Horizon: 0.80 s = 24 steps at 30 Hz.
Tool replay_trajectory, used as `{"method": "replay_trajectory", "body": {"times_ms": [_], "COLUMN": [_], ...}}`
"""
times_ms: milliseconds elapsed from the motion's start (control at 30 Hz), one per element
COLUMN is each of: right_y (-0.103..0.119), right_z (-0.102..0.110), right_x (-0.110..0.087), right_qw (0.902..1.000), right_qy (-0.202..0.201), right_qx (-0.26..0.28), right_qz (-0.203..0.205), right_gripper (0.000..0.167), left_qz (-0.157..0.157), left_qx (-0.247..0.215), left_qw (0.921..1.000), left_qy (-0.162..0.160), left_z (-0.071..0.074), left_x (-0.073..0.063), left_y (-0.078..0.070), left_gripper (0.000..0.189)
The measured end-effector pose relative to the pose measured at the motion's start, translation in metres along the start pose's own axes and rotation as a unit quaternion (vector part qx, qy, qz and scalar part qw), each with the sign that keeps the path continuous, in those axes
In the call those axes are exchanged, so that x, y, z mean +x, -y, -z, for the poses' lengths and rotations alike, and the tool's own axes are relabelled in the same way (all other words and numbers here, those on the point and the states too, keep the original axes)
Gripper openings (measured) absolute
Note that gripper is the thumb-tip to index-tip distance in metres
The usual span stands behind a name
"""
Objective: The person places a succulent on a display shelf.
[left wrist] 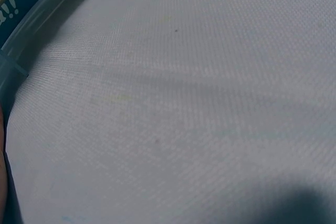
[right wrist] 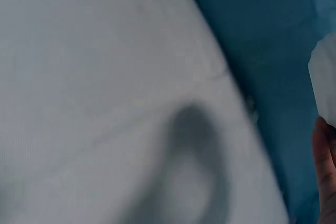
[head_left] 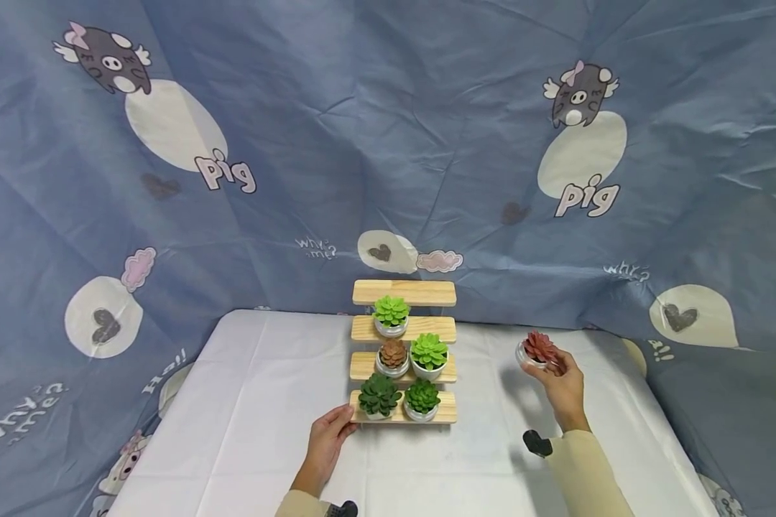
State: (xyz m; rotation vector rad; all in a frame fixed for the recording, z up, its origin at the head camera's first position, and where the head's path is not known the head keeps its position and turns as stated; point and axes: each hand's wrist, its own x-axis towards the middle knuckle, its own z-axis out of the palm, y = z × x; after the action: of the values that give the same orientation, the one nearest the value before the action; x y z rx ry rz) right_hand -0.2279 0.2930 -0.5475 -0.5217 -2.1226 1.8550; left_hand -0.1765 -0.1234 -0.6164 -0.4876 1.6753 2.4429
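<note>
My right hand [head_left: 564, 384] holds a potted red succulent [head_left: 539, 347] above the right part of the table; its pot is white and tilted. Only some fingers [right wrist: 324, 174] of that hand show at the right edge of the right wrist view. A tiered wooden plant stand [head_left: 404, 292] rises at the table's middle. At the left end of its lowest shelf, my left hand [head_left: 326, 439] grips the board. That shelf bears a dark green rosette succulent [head_left: 379, 395] and a green succulent [head_left: 422, 396], both in white pots.
One tier up stand a brown succulent [head_left: 393, 354] and a bright green one [head_left: 430, 352]. Another bright green succulent [head_left: 391, 311] is on the shelf above them. White cloth covers the table [head_left: 265, 402], and a blue printed curtain [head_left: 388, 143] hangs behind and at both sides.
</note>
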Motion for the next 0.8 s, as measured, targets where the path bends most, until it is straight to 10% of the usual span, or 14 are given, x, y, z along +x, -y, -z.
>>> {"method": "replay_trajectory", "body": {"times_ms": [800], "right_y": [0.060], "right_z": [-0.054], "right_x": [-0.009], "right_qw": [0.9893], "right_qy": [0.120], "right_qx": [-0.007], "right_qz": [0.082], "right_gripper": [0.067], "left_qz": [-0.003], "left_qx": [-0.004], "left_qw": [1.0000], "left_qy": [0.003], "left_z": [-0.002], "left_x": [0.000], "left_y": [0.001], "left_gripper": [0.025]}}
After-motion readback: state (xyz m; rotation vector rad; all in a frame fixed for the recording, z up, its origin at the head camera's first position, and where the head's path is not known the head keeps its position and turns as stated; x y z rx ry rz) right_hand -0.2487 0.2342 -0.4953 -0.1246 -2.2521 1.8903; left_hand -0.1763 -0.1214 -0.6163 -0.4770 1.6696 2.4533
